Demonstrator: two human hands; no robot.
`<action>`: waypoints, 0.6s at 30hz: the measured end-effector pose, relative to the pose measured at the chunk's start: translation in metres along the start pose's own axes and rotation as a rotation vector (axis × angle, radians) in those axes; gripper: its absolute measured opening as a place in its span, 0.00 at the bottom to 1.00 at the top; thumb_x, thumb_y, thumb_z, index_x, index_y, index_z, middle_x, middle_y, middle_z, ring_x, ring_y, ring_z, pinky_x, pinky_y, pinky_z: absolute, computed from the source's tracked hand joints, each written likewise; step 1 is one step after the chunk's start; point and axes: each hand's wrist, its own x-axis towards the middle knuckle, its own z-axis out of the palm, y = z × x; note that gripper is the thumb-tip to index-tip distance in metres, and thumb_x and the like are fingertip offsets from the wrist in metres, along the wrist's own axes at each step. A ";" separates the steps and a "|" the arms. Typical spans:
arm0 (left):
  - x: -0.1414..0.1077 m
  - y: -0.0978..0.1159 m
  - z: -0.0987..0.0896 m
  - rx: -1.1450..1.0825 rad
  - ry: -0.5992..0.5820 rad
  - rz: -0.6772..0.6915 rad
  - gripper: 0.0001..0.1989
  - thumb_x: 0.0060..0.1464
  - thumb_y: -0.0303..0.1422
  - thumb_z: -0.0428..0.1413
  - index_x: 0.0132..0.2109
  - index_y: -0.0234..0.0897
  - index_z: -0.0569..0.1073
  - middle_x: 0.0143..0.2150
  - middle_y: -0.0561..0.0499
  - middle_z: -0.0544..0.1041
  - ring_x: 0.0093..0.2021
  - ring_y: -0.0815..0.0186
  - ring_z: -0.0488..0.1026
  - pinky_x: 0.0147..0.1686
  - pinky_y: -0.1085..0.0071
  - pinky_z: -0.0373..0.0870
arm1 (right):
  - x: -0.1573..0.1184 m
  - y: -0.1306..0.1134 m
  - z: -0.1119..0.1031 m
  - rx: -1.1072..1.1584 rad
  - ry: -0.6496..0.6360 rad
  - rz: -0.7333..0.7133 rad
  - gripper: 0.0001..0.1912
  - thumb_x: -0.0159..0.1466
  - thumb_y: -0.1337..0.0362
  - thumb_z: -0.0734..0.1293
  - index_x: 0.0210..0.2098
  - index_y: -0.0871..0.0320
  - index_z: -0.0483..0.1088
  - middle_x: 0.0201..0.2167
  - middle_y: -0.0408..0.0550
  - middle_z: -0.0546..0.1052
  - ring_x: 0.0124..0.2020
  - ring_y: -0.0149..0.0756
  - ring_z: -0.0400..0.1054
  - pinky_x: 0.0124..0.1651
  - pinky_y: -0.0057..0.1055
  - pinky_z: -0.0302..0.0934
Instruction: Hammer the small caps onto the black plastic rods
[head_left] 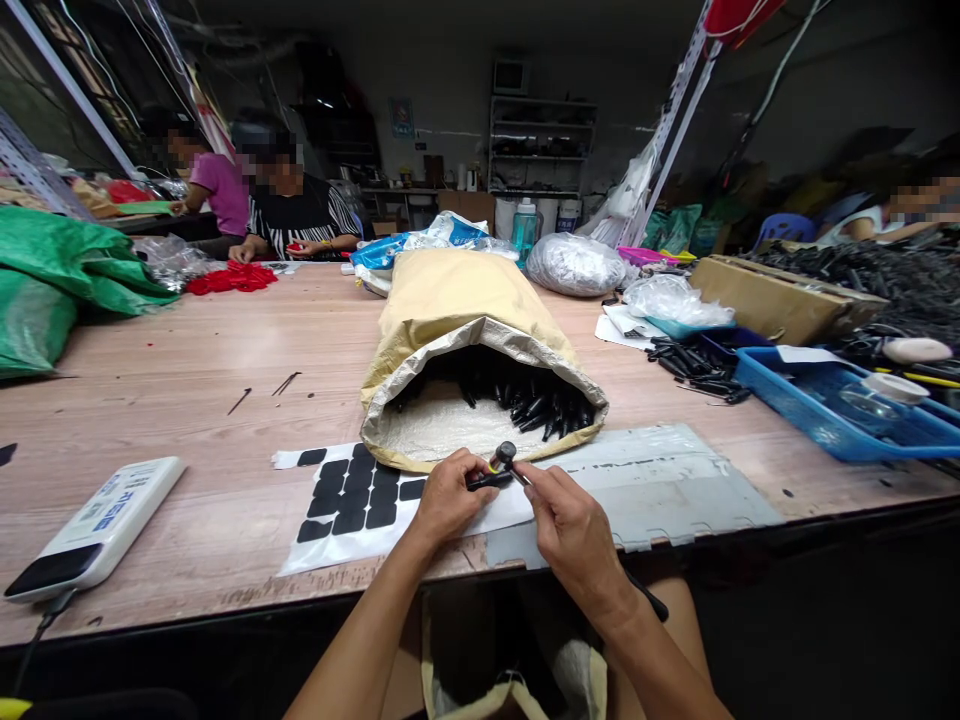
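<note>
My left hand [452,495] is closed around a black rod-shaped part [486,482] near the table's front edge. A round black end piece with a yellow band [502,457] stands up at its fingertips. From the right, my right hand [574,525] pinches a thin metallic piece [520,476] against it; its exact kind is too small to tell. Under both hands lies a white backing sheet [352,555] with rows of black rounded-square stickers [358,490]. Just beyond, a tan woven sack [465,285] lies with its mouth towards me, several black slender parts [536,405] inside.
A white power bank [97,525] with a cable lies left. On the right are a blue tray [832,420], a cardboard box [780,295] and piled black parts [840,270]. A second sack [514,690] opens below the table edge. People sit across the table.
</note>
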 end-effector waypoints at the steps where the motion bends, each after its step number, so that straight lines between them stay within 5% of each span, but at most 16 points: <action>1: 0.000 0.001 0.000 -0.008 -0.002 -0.003 0.06 0.45 0.28 0.63 0.35 0.39 0.78 0.31 0.55 0.70 0.33 0.67 0.68 0.35 0.71 0.63 | 0.000 -0.002 0.000 -0.013 0.013 -0.008 0.21 0.71 0.67 0.56 0.60 0.52 0.70 0.40 0.49 0.76 0.41 0.36 0.71 0.46 0.31 0.65; 7: 0.001 0.003 0.001 0.015 0.012 0.004 0.04 0.45 0.28 0.63 0.32 0.38 0.77 0.30 0.55 0.69 0.31 0.68 0.67 0.33 0.71 0.61 | -0.001 -0.005 0.002 -0.174 -0.062 -0.043 0.24 0.68 0.73 0.57 0.59 0.50 0.70 0.35 0.46 0.74 0.38 0.35 0.70 0.41 0.27 0.63; 13: 0.000 0.001 0.001 0.025 0.005 -0.030 0.07 0.45 0.28 0.63 0.35 0.39 0.79 0.34 0.53 0.75 0.32 0.67 0.69 0.34 0.71 0.63 | 0.003 -0.001 -0.006 -0.163 0.071 0.005 0.22 0.70 0.70 0.56 0.60 0.51 0.70 0.37 0.47 0.75 0.39 0.36 0.70 0.43 0.28 0.63; 18: -0.001 0.000 0.001 0.020 0.022 -0.017 0.07 0.44 0.27 0.63 0.34 0.39 0.78 0.34 0.53 0.75 0.34 0.66 0.70 0.35 0.71 0.64 | -0.002 0.003 -0.003 -0.209 0.013 0.010 0.23 0.69 0.71 0.57 0.59 0.49 0.71 0.35 0.46 0.75 0.38 0.35 0.71 0.40 0.28 0.62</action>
